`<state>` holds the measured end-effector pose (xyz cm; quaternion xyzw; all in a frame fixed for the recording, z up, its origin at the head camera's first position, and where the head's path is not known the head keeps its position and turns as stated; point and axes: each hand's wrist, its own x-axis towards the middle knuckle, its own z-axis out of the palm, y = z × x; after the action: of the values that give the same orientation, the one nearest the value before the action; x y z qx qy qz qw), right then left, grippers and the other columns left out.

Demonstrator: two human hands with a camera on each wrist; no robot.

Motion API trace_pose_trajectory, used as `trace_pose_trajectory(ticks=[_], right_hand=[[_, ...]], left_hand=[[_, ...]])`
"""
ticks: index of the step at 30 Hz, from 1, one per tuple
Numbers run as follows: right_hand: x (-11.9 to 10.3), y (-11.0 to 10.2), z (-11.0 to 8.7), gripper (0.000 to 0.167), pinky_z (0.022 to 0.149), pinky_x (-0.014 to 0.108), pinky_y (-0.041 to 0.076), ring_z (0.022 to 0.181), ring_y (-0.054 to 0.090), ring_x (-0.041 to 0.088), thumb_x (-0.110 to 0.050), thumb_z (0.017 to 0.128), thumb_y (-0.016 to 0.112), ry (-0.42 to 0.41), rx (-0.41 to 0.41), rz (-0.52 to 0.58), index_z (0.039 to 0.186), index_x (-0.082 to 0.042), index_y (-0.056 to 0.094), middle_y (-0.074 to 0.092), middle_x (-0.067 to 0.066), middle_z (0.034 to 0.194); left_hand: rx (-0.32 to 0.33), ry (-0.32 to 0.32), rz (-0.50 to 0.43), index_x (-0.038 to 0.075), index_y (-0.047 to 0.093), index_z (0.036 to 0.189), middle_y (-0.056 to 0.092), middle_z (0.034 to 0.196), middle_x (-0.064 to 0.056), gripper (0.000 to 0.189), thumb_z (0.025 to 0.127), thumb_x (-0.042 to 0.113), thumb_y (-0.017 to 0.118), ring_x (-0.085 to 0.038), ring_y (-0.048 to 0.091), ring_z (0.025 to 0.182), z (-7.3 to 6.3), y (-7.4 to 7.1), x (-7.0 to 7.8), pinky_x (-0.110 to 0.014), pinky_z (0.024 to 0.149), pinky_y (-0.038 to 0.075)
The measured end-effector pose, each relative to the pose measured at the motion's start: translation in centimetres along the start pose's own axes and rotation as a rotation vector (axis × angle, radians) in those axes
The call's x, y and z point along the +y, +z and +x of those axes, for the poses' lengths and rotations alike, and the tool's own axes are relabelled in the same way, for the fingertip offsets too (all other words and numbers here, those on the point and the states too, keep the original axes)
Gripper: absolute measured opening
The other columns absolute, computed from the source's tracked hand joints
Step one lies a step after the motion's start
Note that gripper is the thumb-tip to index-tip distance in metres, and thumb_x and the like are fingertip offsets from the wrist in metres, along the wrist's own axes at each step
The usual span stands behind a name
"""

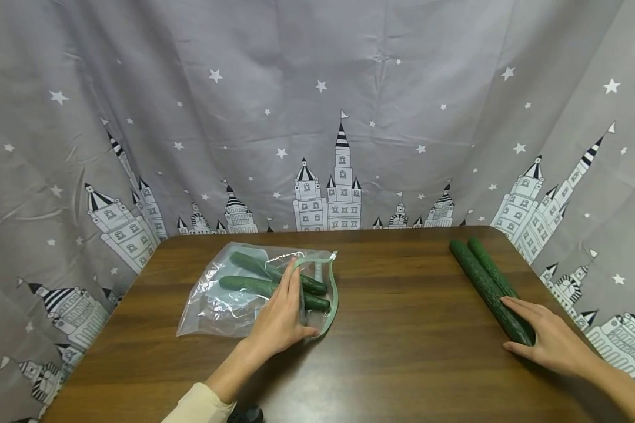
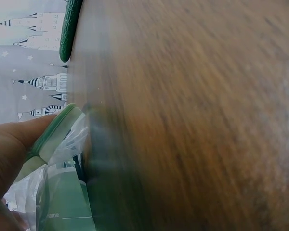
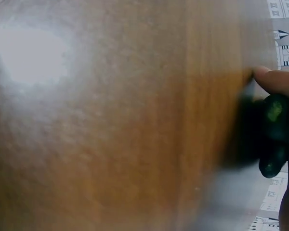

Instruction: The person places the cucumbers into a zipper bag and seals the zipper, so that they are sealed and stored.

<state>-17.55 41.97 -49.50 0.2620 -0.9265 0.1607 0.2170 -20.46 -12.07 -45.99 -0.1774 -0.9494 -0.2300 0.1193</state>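
Note:
A clear zip bag with a pale green zip edge lies on the left of the table, its mouth facing right. Two cucumbers are inside it, side by side. My left hand holds the bag at its mouth, fingers along the top; in the left wrist view the thumb presses the green zip edge. Far to the right, two more cucumbers lie together, one thicker. My right hand grips their near end, thumb on one side and fingers over the other.
The brown wooden table stretches between the bag and the right-hand cucumbers. A grey curtain with castles and stars hangs behind the table and along both sides. A small black object shows at the bottom edge, by the left sleeve.

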Motion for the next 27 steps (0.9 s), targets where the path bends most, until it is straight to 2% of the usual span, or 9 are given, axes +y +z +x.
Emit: trace_pose_trajectory(ticks=[2, 6, 8, 9, 12, 15, 16, 21, 27], right_hand=[[-0.1, 0.0, 0.1, 0.095, 0.102, 0.008, 0.025, 0.111, 0.058, 0.039, -0.019, 0.059, 0.098, 0.006, -0.002, -0.005, 0.144, -0.005, 0.058, 0.064, 0.021, 0.131], [-0.6, 0.1, 0.3, 0.092, 0.085, 0.038, 0.052, 0.107, 0.063, 0.042, -0.011, 0.061, 0.096, 0.063, -0.013, -0.012, 0.145, -0.005, 0.057, 0.066, 0.023, 0.127], [-0.9, 0.1, 0.4, 0.09, 0.075, 0.054, 0.055, 0.105, 0.065, 0.045, -0.007, 0.061, 0.095, 0.075, -0.009, -0.005, 0.143, -0.003, 0.059, 0.066, 0.025, 0.126], [-1.1, 0.1, 0.4, 0.088, 0.073, 0.055, 0.055, 0.104, 0.065, 0.046, -0.005, 0.06, 0.094, 0.075, -0.003, -0.002, 0.141, -0.001, 0.059, 0.066, 0.026, 0.125], [-1.3, 0.1, 0.5, 0.083, 0.081, 0.031, 0.055, 0.103, 0.066, 0.046, -0.002, 0.059, 0.093, 0.071, 0.024, 0.007, 0.136, 0.002, 0.063, 0.067, 0.025, 0.124], [-1.4, 0.0, 0.6, 0.077, 0.076, 0.014, 0.046, 0.097, 0.068, 0.042, -0.001, 0.059, 0.09, 0.09, 0.059, 0.016, 0.132, 0.004, 0.065, 0.07, 0.025, 0.118], [-1.4, 0.0, 0.7, 0.075, 0.074, 0.013, 0.045, 0.096, 0.068, 0.042, -0.001, 0.06, 0.09, 0.104, 0.066, 0.027, 0.13, 0.005, 0.066, 0.07, 0.027, 0.116], [-1.5, -0.8, 1.0, 0.067, 0.065, 0.035, 0.053, 0.088, 0.068, 0.04, 0.001, 0.066, 0.087, 0.21, 0.055, 0.082, 0.13, 0.007, 0.066, 0.068, 0.035, 0.114], [-1.6, -1.7, 1.3, 0.058, 0.058, 0.019, 0.041, 0.068, 0.053, 0.012, 0.003, 0.075, 0.081, 0.354, 0.052, 0.177, 0.131, 0.007, 0.066, 0.067, 0.037, 0.11]], left_hand=[[-0.003, 0.002, -0.001, 0.004, 0.011, 0.165, 0.003, 0.173, -0.011, 0.15, 0.053, 0.037, 0.105, -0.045, 0.037, 0.143, 0.0, 0.0, 0.0, -0.066, 0.092, 0.052], [-0.003, 0.005, -0.003, 0.003, 0.011, 0.165, 0.005, 0.172, -0.014, 0.15, 0.053, 0.036, 0.105, -0.046, 0.038, 0.143, 0.1, 0.0, -0.1, -0.065, 0.093, 0.052], [-0.005, 0.0, -0.002, 0.003, 0.011, 0.165, 0.005, 0.172, -0.013, 0.15, 0.053, 0.037, 0.105, -0.047, 0.039, 0.142, 0.2, 0.0, -0.1, -0.065, 0.093, 0.052], [-0.007, -0.003, -0.003, 0.004, 0.01, 0.165, 0.004, 0.172, -0.012, 0.15, 0.053, 0.037, 0.105, -0.047, 0.039, 0.142, 0.2, 0.0, -0.1, -0.065, 0.093, 0.052], [-0.012, -0.008, -0.008, 0.005, 0.009, 0.165, 0.003, 0.173, -0.01, 0.151, 0.053, 0.037, 0.105, -0.048, 0.039, 0.141, 0.1, 0.0, -0.1, -0.065, 0.091, 0.053], [-0.016, -0.004, -0.011, 0.006, 0.008, 0.165, 0.004, 0.173, -0.011, 0.152, 0.053, 0.037, 0.105, -0.048, 0.039, 0.141, 0.1, 0.1, -0.1, -0.064, 0.09, 0.054], [-0.016, -0.001, -0.011, 0.005, 0.009, 0.165, 0.004, 0.173, -0.012, 0.152, 0.053, 0.037, 0.105, -0.048, 0.039, 0.141, 0.1, 0.1, -0.2, -0.064, 0.089, 0.055], [-0.023, 0.001, -0.009, 0.005, 0.009, 0.165, 0.002, 0.173, -0.011, 0.151, 0.054, 0.037, 0.105, -0.048, 0.04, 0.14, 0.2, 0.1, -0.2, -0.063, 0.09, 0.055], [-0.01, 0.014, -0.015, 0.004, 0.01, 0.165, 0.004, 0.172, -0.013, 0.15, 0.053, 0.037, 0.105, -0.049, 0.041, 0.139, 0.2, 0.1, -0.2, -0.063, 0.092, 0.054]])
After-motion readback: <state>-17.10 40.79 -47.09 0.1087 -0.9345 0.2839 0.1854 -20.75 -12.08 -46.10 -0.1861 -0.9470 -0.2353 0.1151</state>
